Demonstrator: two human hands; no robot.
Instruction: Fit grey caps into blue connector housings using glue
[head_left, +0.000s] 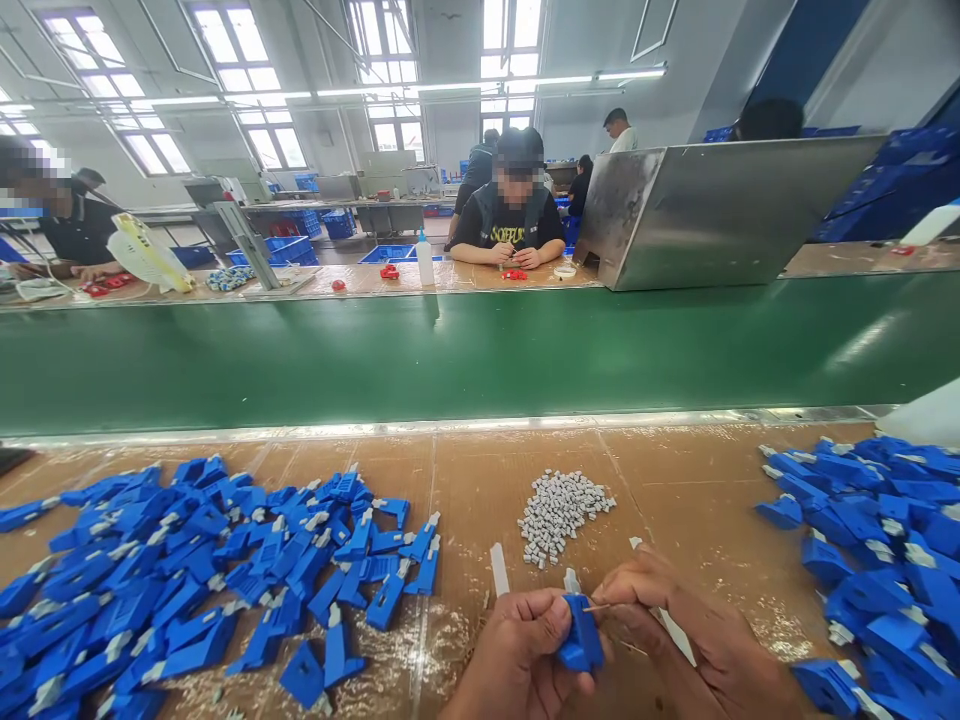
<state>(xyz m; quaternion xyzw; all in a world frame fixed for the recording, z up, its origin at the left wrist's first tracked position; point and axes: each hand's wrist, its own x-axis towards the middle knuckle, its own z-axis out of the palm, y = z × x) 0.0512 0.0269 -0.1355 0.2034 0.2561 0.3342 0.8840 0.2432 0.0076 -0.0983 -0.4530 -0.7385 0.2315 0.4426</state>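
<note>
A long green conveyor belt (450, 360) is stretching across the view, with a brushed-steel hood (720, 215) standing on the far side. Beyond it, a co-worker (514, 200) is sitting at a facing surface, both hands gathered over small red parts (514, 274), beside a white squeeze bottle (424, 260).

On the near side, a cardboard-covered surface (675, 480) is carrying most of the work. A large heap of blue plastic parts (187, 580) is spreading across its left side, and a second heap of them (877, 530) is crowding its right edge, many showing small grey tips. Between the heaps, a small mound of grey pieces (559, 515) is sitting apart from both, just beyond the hands.

The left hand (517, 650) is curling closed around a single blue plastic part (581, 635), holding it upright above the surface, near the bottom of the view. The right hand (690, 620) is closing narrowly at the fingertips, pinching a thin pin (607, 605) against the top of that part. A narrow white strip (499, 570) is lying on the cardboard just beyond the left hand.
</note>
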